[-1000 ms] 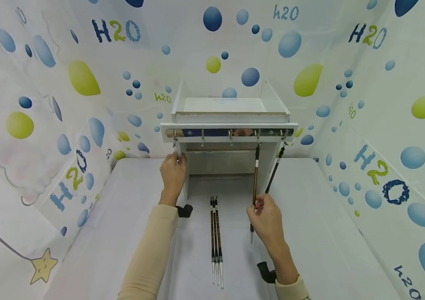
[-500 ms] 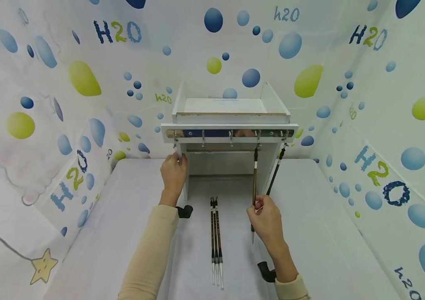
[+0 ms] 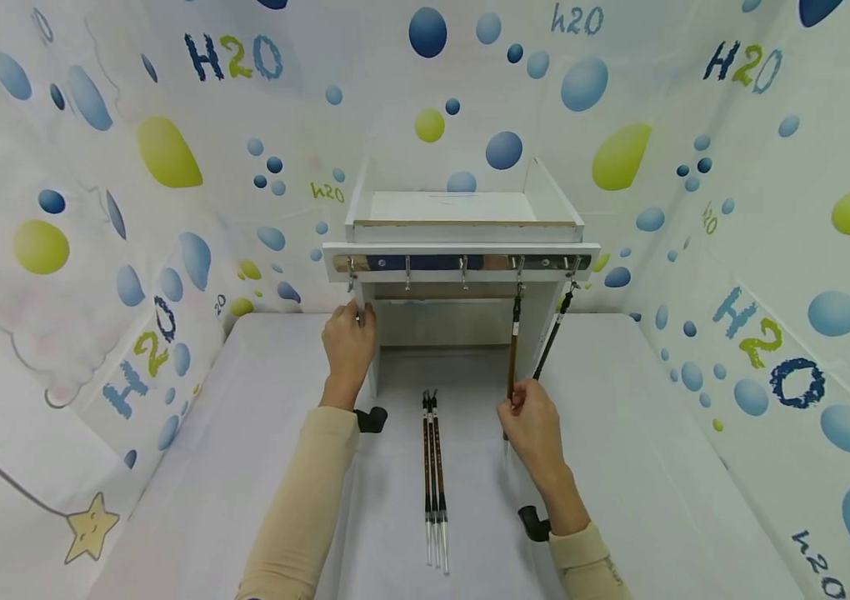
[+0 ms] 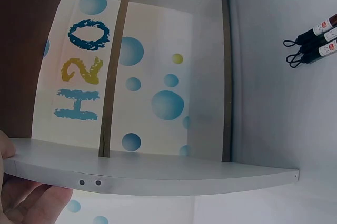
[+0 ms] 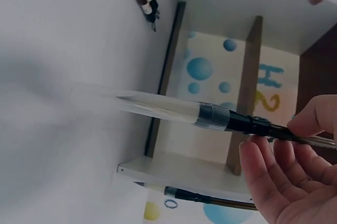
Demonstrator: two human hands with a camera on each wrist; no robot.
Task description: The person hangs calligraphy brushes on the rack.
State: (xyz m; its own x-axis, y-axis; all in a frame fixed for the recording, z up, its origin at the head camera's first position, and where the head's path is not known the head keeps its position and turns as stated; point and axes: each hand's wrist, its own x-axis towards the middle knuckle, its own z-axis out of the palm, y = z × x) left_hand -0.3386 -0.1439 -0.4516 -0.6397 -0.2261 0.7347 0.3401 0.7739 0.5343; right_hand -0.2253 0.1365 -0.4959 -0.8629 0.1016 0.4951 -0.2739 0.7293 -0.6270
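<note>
My left hand [image 3: 348,346] grips the left side panel [image 4: 158,179] of a white wooden rack [image 3: 462,249], thumb on one face and fingers on the other. With my right hand [image 3: 535,425] I pinch the lower handle of a calligraphy brush [image 3: 513,350] between thumb and fingertips. Its cord loop is at the fourth hook from the left, and its pale bristles sit in a clear cap [image 5: 158,107], pointing down. A second brush [image 3: 554,333] hangs slanted from the rightmost hook. Three more capped brushes [image 3: 434,475] lie side by side on the table, loops toward the rack.
A shiny metal strip [image 3: 436,262] with several hooks runs along the rack's front; the three hooks on the left carry no brush. An open tray top [image 3: 455,205] rises above it. White cloth [image 3: 267,450] covers the table, with H2O-patterned walls [image 3: 387,67] around.
My right hand and the brush's lower end have shifted slightly away from me, toward the rack. My left hand stays on the panel. The head view has tilted a little.
</note>
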